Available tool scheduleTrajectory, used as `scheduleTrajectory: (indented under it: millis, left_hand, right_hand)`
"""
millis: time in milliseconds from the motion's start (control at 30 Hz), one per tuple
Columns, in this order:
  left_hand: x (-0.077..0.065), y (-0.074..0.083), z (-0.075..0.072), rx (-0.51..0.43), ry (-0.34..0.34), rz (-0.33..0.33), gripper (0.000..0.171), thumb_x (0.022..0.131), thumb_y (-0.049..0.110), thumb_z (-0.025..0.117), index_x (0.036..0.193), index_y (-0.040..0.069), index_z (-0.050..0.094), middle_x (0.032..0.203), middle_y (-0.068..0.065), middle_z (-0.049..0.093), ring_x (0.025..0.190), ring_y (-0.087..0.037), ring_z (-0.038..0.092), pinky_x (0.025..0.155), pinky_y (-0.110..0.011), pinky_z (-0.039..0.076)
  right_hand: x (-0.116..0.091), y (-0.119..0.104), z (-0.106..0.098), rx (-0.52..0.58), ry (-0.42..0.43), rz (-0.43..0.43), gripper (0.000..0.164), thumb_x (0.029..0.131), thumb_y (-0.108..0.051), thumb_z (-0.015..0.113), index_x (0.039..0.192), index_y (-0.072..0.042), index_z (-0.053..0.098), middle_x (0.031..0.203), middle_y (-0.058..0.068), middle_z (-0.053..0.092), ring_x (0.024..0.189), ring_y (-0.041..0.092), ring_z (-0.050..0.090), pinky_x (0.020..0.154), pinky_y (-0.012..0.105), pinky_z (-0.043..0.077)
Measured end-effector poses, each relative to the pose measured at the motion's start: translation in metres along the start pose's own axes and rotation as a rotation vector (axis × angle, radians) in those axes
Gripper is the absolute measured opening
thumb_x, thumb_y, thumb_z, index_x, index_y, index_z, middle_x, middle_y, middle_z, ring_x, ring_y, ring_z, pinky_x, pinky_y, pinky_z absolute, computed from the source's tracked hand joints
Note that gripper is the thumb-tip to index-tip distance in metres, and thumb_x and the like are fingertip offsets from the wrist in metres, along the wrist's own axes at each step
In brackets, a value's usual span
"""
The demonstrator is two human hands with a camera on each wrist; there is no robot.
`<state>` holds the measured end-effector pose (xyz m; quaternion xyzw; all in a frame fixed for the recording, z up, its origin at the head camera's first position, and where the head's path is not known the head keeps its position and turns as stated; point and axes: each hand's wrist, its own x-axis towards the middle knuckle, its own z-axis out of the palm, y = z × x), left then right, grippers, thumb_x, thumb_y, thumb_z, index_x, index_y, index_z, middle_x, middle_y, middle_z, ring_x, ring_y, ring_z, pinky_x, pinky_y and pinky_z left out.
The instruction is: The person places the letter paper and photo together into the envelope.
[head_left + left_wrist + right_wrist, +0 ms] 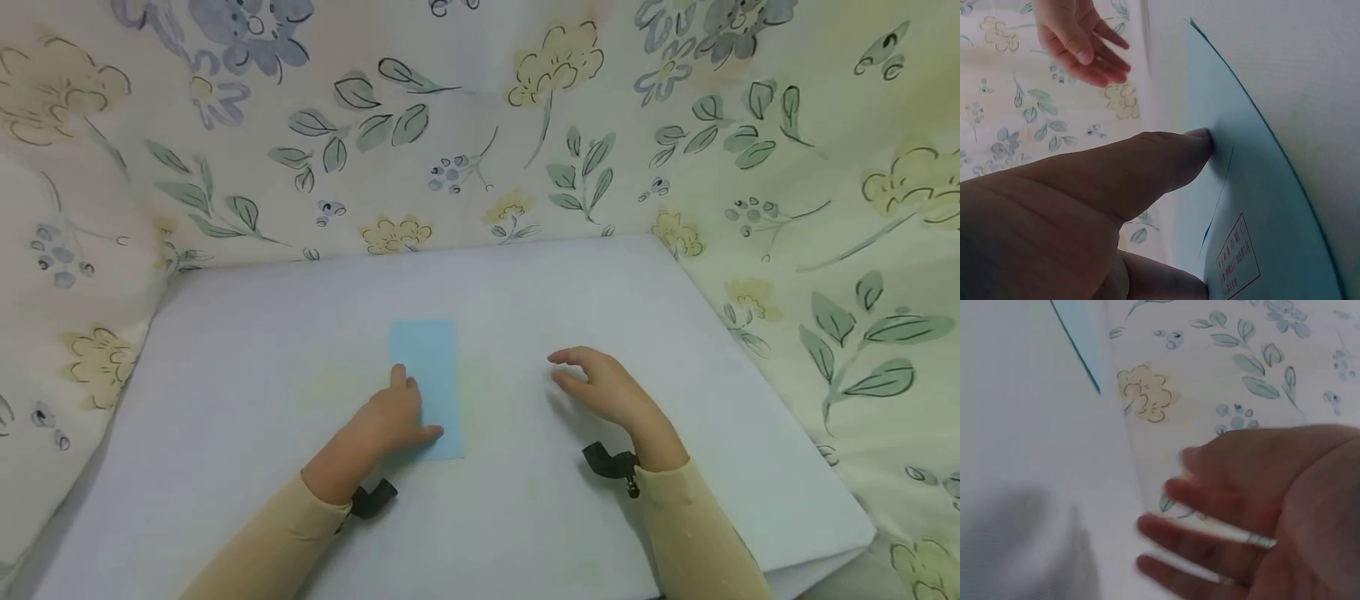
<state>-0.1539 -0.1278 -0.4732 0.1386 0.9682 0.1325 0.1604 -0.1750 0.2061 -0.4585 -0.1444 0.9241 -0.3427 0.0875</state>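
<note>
A light blue paper envelope (pixel 439 375) lies on the white table, its long side running away from me. In the left wrist view, the envelope (pixel 1272 206) shows a small red printed box of text and a thin slit or seam. My left hand (pixel 396 415) rests on its left part, thumb and fingers spread and touching the paper. Part of the envelope is hidden under that hand. My right hand (pixel 603 390) hovers over the table to the right, apart from the envelope. Its fingers (pixel 1197 544) are loosely bent and hold nothing.
The white table (pixel 525 283) has a far edge against a flower-patterned cloth (pixel 480 108). This cloth also hangs along the left and right sides. A black wrist mount (pixel 611 462) sits on the right wrist, another mount (pixel 373 500) on the left.
</note>
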Motion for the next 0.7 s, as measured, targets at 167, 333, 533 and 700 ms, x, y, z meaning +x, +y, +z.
scheduleTrajectory:
  millis: [167, 333, 533, 700]
  left_hand:
    - [0.008, 0.007, 0.009, -0.006, 0.012, 0.014, 0.091, 0.084, 0.041, 0.083, 0.134, -0.025, 0.046, 0.130, -0.029, 0.036, 0.063, -0.025, 0.057, 0.069, -0.041, 0.057]
    - [0.012, 0.011, 0.015, -0.008, 0.037, 0.006, 0.088, 0.083, 0.046, 0.084, 0.128, -0.022, 0.052, 0.127, -0.026, 0.040, 0.064, -0.025, 0.057, 0.068, -0.042, 0.056]
    - [0.008, 0.005, 0.023, 0.052, 0.033, 0.011, 0.076, 0.095, 0.055, 0.067, 0.133, -0.010, 0.057, 0.131, -0.028, 0.049, 0.073, -0.028, 0.061, 0.071, -0.046, 0.057]
    - [0.012, -0.008, 0.012, 0.019, 0.005, 0.004, 0.065, 0.103, 0.049, 0.056, 0.144, -0.001, 0.054, 0.133, -0.024, 0.059, 0.112, -0.037, 0.064, 0.095, -0.052, 0.052]
  right_hand:
    - [-0.002, 0.014, 0.004, -0.025, 0.111, -0.103, 0.030, 0.102, -0.017, 0.064, 0.130, -0.007, 0.068, 0.134, 0.007, 0.064, 0.132, 0.031, 0.054, 0.109, 0.054, 0.041]
    - [-0.001, 0.025, 0.007, -0.038, 0.128, -0.115, 0.029, 0.102, -0.016, 0.064, 0.129, -0.008, 0.068, 0.132, 0.006, 0.065, 0.131, 0.030, 0.055, 0.109, 0.053, 0.042]
    - [-0.008, 0.033, 0.025, -0.048, 0.139, -0.086, 0.028, 0.101, -0.016, 0.065, 0.128, -0.011, 0.068, 0.132, 0.006, 0.065, 0.130, 0.030, 0.056, 0.108, 0.053, 0.043]
    - [0.008, 0.021, 0.042, -0.138, 0.170, -0.197, 0.026, 0.100, -0.013, 0.065, 0.125, -0.010, 0.070, 0.127, 0.004, 0.067, 0.124, 0.027, 0.060, 0.103, 0.048, 0.049]
